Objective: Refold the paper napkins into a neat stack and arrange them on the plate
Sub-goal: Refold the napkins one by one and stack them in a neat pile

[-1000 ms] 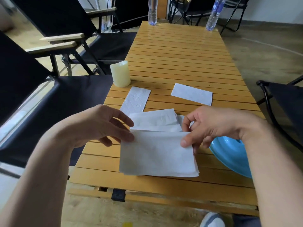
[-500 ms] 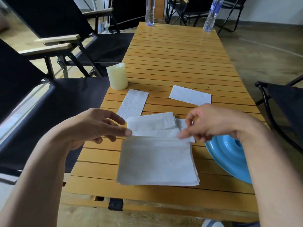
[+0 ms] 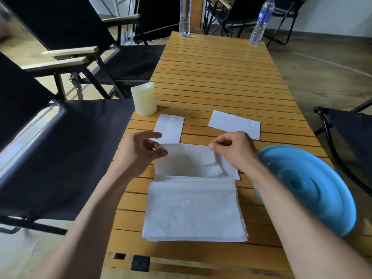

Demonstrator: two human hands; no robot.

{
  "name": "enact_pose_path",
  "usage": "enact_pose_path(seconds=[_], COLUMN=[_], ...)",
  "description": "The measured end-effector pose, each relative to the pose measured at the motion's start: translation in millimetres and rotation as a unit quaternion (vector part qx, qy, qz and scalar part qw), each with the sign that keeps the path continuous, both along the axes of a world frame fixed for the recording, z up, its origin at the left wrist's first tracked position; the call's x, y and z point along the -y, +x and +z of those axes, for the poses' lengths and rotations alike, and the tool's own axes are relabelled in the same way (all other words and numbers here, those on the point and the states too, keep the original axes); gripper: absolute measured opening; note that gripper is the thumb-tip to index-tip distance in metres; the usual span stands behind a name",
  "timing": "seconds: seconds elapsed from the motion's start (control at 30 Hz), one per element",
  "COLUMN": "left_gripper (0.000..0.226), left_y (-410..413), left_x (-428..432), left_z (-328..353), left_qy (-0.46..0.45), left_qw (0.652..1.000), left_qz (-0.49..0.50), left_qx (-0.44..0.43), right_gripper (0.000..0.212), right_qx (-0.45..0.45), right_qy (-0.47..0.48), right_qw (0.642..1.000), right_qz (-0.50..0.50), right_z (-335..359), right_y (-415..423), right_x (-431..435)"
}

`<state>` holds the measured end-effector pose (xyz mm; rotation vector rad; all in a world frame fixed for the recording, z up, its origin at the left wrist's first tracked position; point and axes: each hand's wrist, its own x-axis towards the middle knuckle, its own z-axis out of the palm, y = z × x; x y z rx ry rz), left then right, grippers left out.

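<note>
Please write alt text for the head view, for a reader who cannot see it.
The left hand and right hand pinch the far edge of a napkin behind a stack on a table. A plate is at right; two folded napkins and a candle lie beyond.

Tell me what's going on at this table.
A person is folding paper napkins on a wooden table. The left hand and right hand each pinch the far edge of one napkin, just beyond the stack. One folded napkin lies by a candle, another farther right. No napkin is on the blue plate yet.
</note>
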<state>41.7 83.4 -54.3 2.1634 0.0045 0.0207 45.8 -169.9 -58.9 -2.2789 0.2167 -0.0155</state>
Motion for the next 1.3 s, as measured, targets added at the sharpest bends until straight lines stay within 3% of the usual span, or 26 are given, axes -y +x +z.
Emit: enact_pose_path(seconds=[0.1, 0.2, 0.37, 0.53, 0.67, 0.77, 0.83, 1.03, 1.2, 1.3], left_gripper=[0.04, 0.039, 0.042, 0.044, 0.046, 0.049, 0.05, 0.031, 0.026, 0.023], left_y=[-1, -4, -7, -10, -11, -12, -12, -12, -12, -13], left_x=[-4, -8, -14, -15, -18, -19, -19, -15, -6, 0], left_z=[11, 21, 32, 37, 37, 36, 35, 35, 37, 39], left_qy=[-0.061, -0.156, -0.365, -0.378, -0.369, -0.357, -0.346, -0.346, -0.428, -0.46], left_qw=[0.998, 0.987, 0.924, 0.921, 0.925, 0.929, 0.933, 0.934, 0.899, 0.882], left_qz=[0.003, 0.0, -0.043, -0.039, -0.022, -0.017, -0.018, -0.008, -0.017, -0.022], left_qx=[0.013, -0.039, -0.103, -0.082, -0.084, -0.093, -0.096, -0.093, -0.094, -0.101], right_gripper=[0.01, 0.009, 0.035, 0.033, 0.042, 0.048, 0.04, 0.022, 0.024, 0.026], right_qx=[0.032, 0.033, -0.048, -0.135, -0.185, -0.268, -0.299, -0.267, -0.284, -0.239], right_qy=[0.047, 0.059, 0.158, 0.246, 0.161, 0.139, 0.144, 0.144, 0.174, 0.228], right_qw=[0.998, 0.998, 0.986, 0.957, 0.969, 0.953, 0.941, 0.95, 0.939, 0.941], right_qz=[0.008, -0.01, 0.007, 0.066, -0.013, 0.026, 0.067, 0.071, 0.085, 0.08], right_z=[10, 17, 26, 37, 44, 51, 51, 42, 41, 42], right_y=[0, 0, -5, -13, -20, -28, -32, -28, -28, -27], right_x=[4, 7, 4, 5, 7, 6, -1, -15, -18, -17])
